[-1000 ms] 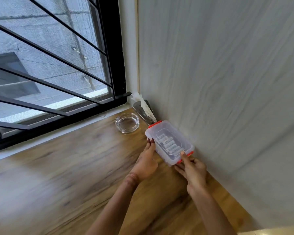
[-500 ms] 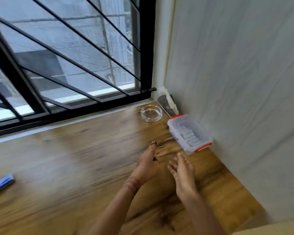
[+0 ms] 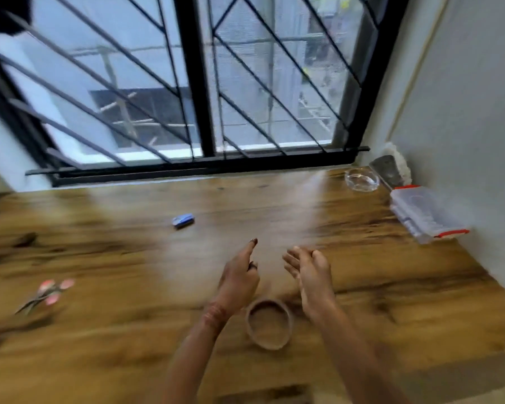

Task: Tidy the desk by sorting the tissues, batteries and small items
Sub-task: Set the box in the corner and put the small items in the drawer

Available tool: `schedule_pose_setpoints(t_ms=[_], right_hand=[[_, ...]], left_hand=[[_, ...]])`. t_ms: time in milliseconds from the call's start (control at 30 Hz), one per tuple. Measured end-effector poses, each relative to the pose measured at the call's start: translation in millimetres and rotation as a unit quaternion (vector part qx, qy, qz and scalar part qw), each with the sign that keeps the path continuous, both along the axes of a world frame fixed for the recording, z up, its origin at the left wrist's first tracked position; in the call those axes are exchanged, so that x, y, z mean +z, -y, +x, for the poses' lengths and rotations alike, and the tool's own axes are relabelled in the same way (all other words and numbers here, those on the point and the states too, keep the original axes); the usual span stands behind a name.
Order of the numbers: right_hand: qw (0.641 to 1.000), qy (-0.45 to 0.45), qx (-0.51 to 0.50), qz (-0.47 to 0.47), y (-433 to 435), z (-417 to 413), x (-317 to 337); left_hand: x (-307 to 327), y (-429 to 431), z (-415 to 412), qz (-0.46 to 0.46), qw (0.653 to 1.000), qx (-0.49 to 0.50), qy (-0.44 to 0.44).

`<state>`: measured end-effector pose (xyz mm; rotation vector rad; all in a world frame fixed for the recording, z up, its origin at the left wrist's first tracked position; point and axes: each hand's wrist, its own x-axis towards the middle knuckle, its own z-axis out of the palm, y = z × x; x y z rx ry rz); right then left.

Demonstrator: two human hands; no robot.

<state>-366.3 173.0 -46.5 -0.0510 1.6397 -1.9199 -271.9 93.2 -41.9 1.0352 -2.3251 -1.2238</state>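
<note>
The clear box [image 3: 426, 212] with red clasps lies on the desk [image 3: 99, 345] against the wall, and its long axis runs along that wall. The left hand [image 3: 239, 278] and the right hand [image 3: 312, 275] hover to the left of the box, with fingers loose, holding nothing. A glass dish [image 3: 361, 179] stands just behind the box.

This looks like a room in a home, with a work corner set by a window; a broad wood-grain desk [image 3: 99, 339] runs right up to the window [image 3: 245, 83], which has a black frame and slanted black security bars [image 3: 123, 91]; the grey wall of a neighbouring building shows through the glass; a plain pale wall [image 3: 478, 112] closes the right side; household oddments lie on the desk: a glass ashtray [image 3: 361, 179], a clear plastic box [image 3: 426, 214] with red clasps, a grey tissue holder [image 3: 388, 170] in the corner, pink-handled scissors [image 3: 45, 294], a small blue packet [image 3: 183, 220] and a round wooden bowl [image 3: 269, 326].
</note>
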Motion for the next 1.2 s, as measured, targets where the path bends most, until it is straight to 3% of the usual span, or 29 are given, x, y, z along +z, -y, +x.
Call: schedule_pose_setpoints(t_ms=[233,400,533,667,767,900,1033,1200], right_hand=[[0.988,0.040,0.145,-0.028,31.8,137.3,7.4],[0.964,0.100,0.245,-0.025,43.1,230.3,-2.6],[0.927,0.210,0.312,-0.010,53.0,291.0,-20.1],[0.865,0.353,0.356,0.029,61.9,346.9,-44.8],[0.831,0.458,0.311,0.053,67.8,380.0,-70.8],[0.819,0.547,0.159,0.073,80.8,409.3,-121.3],[0.827,0.551,0.067,0.092,91.8,418.4,-159.8],[0.829,0.557,-0.015,0.047,111.1,408.7,-183.3]], left_hand=[[-9.8,7.0,151.7,0.010,0.990,0.135,-0.036],[-19.9,6.5,243.0,0.040,0.955,0.275,-0.104],[-35.0,14.1,293.5,0.110,0.872,0.442,-0.177],[-61.9,25.9,341.0,0.214,0.764,0.561,-0.237],[-81.9,32.8,367.0,0.284,0.698,0.607,-0.252],[-104.9,43.2,384.6,0.417,0.649,0.565,-0.292],[-140.1,62.8,403.5,0.488,0.602,0.548,-0.315],[-174.3,90.2,421.8,0.535,0.520,0.550,-0.375]])
